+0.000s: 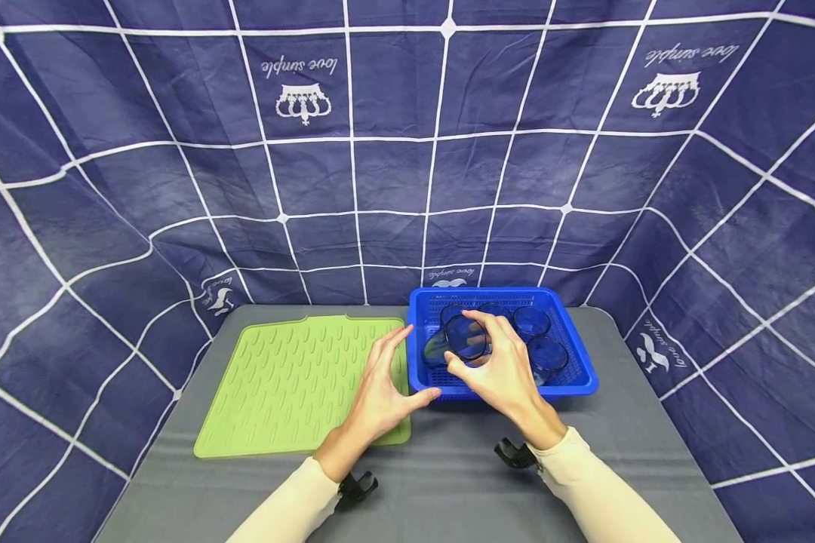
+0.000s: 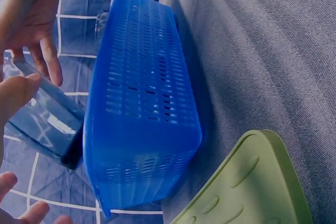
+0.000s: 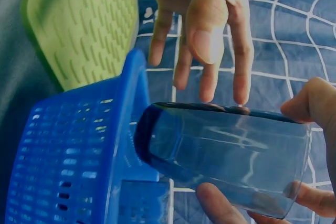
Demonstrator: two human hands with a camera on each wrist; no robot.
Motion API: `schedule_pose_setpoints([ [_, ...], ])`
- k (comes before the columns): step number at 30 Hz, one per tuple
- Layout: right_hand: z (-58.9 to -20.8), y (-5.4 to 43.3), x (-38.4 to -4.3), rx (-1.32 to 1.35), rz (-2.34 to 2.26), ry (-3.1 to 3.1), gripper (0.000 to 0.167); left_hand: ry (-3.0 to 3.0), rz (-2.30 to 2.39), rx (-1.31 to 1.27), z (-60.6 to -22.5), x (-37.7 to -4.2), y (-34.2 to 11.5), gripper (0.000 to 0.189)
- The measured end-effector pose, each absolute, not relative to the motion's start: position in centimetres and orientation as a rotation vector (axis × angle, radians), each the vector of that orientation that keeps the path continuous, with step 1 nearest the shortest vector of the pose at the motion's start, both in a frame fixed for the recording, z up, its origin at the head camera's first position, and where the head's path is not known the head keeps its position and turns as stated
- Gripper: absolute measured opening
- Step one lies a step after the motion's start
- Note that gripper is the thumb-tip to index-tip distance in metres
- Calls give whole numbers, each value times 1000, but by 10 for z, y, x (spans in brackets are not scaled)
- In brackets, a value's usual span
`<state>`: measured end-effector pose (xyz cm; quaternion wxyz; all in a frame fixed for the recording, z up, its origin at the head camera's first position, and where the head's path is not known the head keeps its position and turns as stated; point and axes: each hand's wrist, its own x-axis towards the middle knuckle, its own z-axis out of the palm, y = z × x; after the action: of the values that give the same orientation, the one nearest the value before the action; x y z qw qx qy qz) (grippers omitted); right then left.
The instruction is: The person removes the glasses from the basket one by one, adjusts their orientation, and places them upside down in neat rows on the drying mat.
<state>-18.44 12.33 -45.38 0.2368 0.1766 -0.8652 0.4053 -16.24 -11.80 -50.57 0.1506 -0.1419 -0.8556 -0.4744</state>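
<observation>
A clear, blue-tinted drinking glass (image 3: 226, 156) is tilted over the left end of the blue basket (image 1: 589, 369). My right hand (image 1: 501, 366) grips it near the rim, thumb and fingers on opposite sides in the right wrist view. To the left of the glass, my left hand (image 1: 382, 386) is held with fingers extended and thumb spread apart, nothing in its grasp. From the right wrist view, the fingertips of that hand come close to the glass; whether they touch it I cannot tell. Several similar glasses (image 1: 548, 356) stand inside the basket, partly covered by my right hand.
Left of the basket lies a green ridged drying mat (image 1: 299, 385), its right edge close to the basket's side. Both rest on a grey cloth-covered table (image 1: 441, 483). A blue curtain (image 1: 394, 181) with white grid lines hangs behind and on both sides.
</observation>
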Motion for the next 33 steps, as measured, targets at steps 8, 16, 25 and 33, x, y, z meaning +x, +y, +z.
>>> schedule_pose_setpoints([
  [8,-444,120,-174,422,1378,-2326,72,-2387,-1434,-491,-500,-161,-122,115],
  [16,-443,113,-170,371,1756,-2243,64,-2308,-1448,-538,-498,-158,-131,111],
  [25,-442,102,-169,374,2142,-2072,61,-2237,-1530,-561,-495,-157,-136,106],
  [33,-442,95,-165,344,2419,-1929,60,-2163,-1653,-585,-490,-156,-138,99],
])
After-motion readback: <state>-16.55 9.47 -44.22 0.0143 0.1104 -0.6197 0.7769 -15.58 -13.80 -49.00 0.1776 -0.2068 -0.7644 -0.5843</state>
